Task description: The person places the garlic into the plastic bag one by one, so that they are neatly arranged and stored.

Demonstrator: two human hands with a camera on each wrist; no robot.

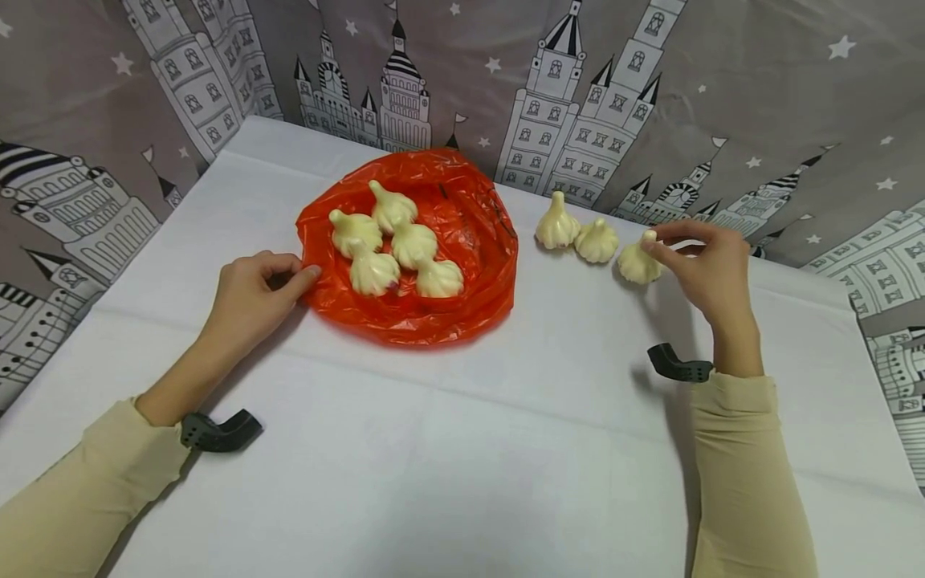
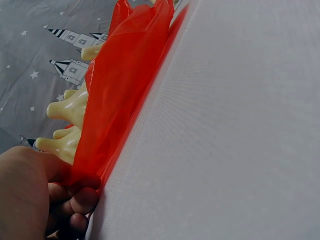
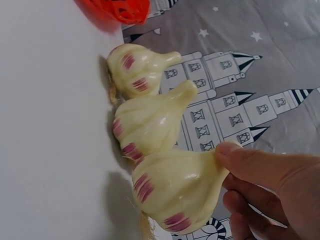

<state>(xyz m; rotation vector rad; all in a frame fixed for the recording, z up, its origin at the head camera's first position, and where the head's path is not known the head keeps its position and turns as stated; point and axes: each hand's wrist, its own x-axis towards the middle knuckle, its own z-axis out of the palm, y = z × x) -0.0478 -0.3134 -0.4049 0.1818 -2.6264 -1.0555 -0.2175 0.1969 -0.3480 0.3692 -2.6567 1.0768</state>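
My right hand pinches a garlic bulb by its stem between thumb and fingers. In the right wrist view that garlic bulb shows purple streaks and a tuft of roots, close over the white surface. Two more garlic bulbs stand in a row to its left. A red plastic bag lies spread open with several garlic bulbs inside. At the bag's left edge my left hand pinches the rim; in the left wrist view the red plastic rises from the fingers.
A white cloth covers the table. Behind it hangs a grey curtain printed with castles and stars, along the table's back edge. Black wrist mounts sit at both sleeve cuffs.
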